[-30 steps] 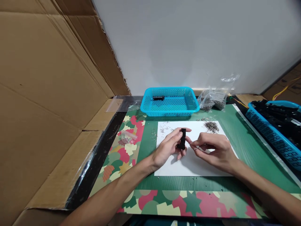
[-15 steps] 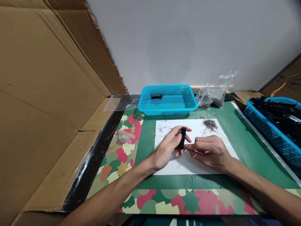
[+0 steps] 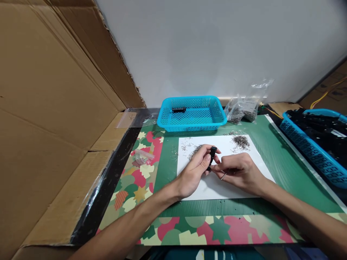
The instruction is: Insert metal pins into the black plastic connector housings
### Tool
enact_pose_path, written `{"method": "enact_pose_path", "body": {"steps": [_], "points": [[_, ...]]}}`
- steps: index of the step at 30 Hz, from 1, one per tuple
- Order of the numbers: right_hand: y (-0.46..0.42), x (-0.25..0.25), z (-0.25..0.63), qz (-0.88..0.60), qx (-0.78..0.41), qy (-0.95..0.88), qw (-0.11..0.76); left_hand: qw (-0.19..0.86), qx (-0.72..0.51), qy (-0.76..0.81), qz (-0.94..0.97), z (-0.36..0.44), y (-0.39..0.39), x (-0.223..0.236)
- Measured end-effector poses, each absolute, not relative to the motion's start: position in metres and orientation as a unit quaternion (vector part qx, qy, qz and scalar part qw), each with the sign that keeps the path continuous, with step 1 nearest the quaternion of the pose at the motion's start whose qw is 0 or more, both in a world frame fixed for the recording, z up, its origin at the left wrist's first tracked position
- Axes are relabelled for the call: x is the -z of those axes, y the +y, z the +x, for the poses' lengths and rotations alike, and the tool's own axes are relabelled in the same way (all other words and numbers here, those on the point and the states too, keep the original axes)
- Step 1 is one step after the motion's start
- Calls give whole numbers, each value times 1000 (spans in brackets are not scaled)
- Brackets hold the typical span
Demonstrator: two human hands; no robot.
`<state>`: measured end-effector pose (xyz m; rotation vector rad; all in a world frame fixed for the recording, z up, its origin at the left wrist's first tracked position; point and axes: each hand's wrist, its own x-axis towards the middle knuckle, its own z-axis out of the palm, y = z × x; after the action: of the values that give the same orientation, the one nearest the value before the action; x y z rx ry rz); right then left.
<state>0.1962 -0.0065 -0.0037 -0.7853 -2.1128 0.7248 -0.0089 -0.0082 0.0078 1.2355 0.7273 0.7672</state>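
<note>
Above the white sheet of paper [image 3: 208, 191], my left hand [image 3: 193, 176] is closed around a small black plastic part [image 3: 213, 154], holding it roughly upright with a slight tilt. My right hand [image 3: 238, 171] is pinched at the lower end of that part. A thin metal pin-like piece [image 3: 223, 176] pokes out beneath its fingers. Whatever lies between the right fingertips is too small to make out. On the paper are two piles of tiny metal pieces, one a dark pile [image 3: 241, 142] at the right and one a looser pile [image 3: 194, 151] behind my left hand.
A blue basket [image 3: 192, 128] at the back holds a black part [image 3: 179, 109]. Clear plastic bags [image 3: 249, 110] of small metal pieces stand beside it. Another blue basket [image 3: 311, 148], full of black parts, is at the right. Cardboard [image 3: 54, 108] walls off the left side.
The black part has turned and tilts more to the right at its top. My right hand has shifted slightly left, against its lower end. The whole view has moved a little.
</note>
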Motion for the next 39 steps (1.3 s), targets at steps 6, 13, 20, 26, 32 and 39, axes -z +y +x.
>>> {"method": "enact_pose_path", "body": {"steps": [6,13,20,26,32,39], "points": [[-3,1,199,-304,-342,-823,337,694,-327,322,555,-7,-10,-6],[-3,2,204,-311,-283,-844,333,774,-315,315,451,-3,-7,-5],[-3,3,209,-261,-214,-880,334,813,-310,284,402,-3,-4,-1],[-3,3,211,-238,-126,-896,354,811,-305,271,419,-5,-4,-7],[-6,-7,213,-251,-132,-875,393,682,-331,327,565,-15,-2,-13],[5,-9,217,-381,-290,-797,368,319,-366,392,782,-22,0,-8]]}}
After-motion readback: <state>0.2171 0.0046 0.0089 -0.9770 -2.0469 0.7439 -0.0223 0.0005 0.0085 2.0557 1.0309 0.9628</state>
